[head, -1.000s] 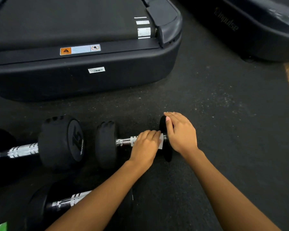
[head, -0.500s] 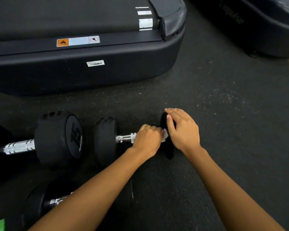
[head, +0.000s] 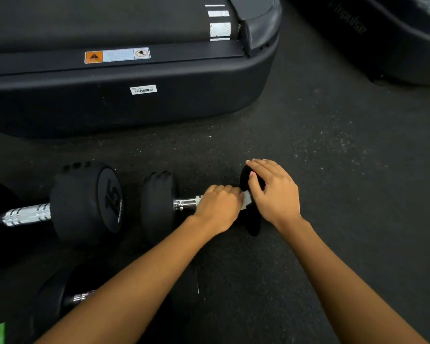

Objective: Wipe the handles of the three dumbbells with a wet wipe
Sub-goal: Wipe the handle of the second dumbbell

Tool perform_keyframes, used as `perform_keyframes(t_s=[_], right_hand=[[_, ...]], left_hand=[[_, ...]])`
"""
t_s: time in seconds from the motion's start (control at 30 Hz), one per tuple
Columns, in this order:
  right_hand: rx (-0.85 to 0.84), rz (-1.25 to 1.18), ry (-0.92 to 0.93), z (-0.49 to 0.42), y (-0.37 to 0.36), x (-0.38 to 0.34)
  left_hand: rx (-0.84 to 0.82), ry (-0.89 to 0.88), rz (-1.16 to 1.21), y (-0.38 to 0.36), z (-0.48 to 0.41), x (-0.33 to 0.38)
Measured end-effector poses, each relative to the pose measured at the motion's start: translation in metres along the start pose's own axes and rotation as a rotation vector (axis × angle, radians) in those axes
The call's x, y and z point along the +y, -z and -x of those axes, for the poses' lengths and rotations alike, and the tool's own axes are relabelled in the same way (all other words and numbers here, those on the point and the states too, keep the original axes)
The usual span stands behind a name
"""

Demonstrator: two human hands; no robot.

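Rubber floor (head: pixel 333 170); left hand (head: pixel 217 207) clenches wipe (head: pixel 246 199) round chrome handle (head: pixel 186 203); right hand (head: pixel 276 192) drapes head (head: pixel 255 224).

Both bare arms reach in from the bottom of the view and draw together, the left forearm (head: pixel 147 276) slanting up from the lower left and the right forearm (head: pixel 345 281) from the lower right. The left grip (head: pixel 219 207) is knuckles-up, its fingers curled down round the wet wipe (head: pixel 246 199) on the dumbbell handle (head: pixel 188 203). Just beside it, the right grip (head: pixel 276 194) lies palm-down with nearly straight fingers over the top of the dumbbell's right head (head: pixel 245 177), thumb angled toward the left grip.
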State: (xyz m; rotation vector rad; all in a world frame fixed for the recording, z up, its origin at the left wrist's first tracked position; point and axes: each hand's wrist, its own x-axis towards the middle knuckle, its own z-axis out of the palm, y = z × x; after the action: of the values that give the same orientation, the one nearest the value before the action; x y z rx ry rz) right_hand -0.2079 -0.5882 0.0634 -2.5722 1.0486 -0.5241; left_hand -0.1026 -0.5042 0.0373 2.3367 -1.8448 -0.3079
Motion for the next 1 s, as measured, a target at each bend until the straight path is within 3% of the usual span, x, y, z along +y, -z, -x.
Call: perform_keyframes(t_s=[0.07,0.2,0.27,0.43,0.63,0.83,1.0], right_hand=[[0.002,0.000,-0.001,0.001,0.000,0.000],[-0.005,-0.009,0.000,-0.001,-0.001,-0.001],[-0.005,-0.011,0.003,-0.002,-0.001,0.000],[0.014,-0.014,0.017,0.000,-0.001,0.001],[0.009,-0.018,0.011,-0.001,-0.002,0.000],[0.016,-0.023,0.012,0.000,-0.001,0.001],[0.026,-0.020,0.010,0.000,-0.002,0.000]], left_hand=[[0.002,0.039,0.011,0.000,0.003,-0.007],[-0.212,0.154,-0.002,0.014,-0.011,-0.003],[-0.239,0.129,0.006,0.017,-0.015,0.005],[-0.007,0.030,0.124,0.001,0.003,-0.001],[0.106,0.149,0.259,-0.001,0.012,0.000],[0.309,0.059,0.248,-0.012,0.018,0.007],[0.363,0.067,0.262,-0.014,0.023,0.004]])
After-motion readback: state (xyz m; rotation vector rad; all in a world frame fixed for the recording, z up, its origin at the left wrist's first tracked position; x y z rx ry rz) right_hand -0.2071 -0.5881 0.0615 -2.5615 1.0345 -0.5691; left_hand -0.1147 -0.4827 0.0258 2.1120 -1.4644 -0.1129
